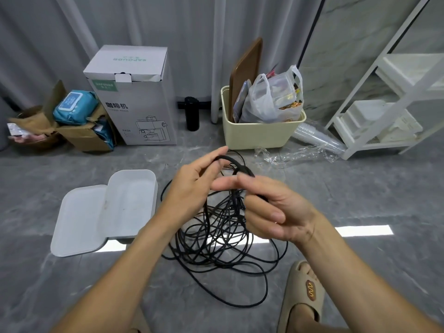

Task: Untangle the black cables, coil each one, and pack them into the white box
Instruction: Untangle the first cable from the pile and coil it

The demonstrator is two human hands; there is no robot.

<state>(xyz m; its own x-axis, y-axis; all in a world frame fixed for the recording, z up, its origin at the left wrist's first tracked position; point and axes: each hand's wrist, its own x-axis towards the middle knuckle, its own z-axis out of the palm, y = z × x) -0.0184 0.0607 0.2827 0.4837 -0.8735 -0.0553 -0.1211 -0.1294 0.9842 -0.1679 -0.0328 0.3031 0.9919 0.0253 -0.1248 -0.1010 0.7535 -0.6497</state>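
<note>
Hands hold black cables raised: left grip pinches a loop, right grip curls around strands.

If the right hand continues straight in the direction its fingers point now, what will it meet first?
The right hand points leftward, toward the left hand, which pinches a loop of the black cables. It would probably meet that left hand first, though depth between them is unclear.

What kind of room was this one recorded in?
Probably a home or small studio corner used for storage, worked on the floor. Signs: a boxed coffee machine against grey curtains, a cream bin stuffed with snack bags, and a white shelving rack.
</note>
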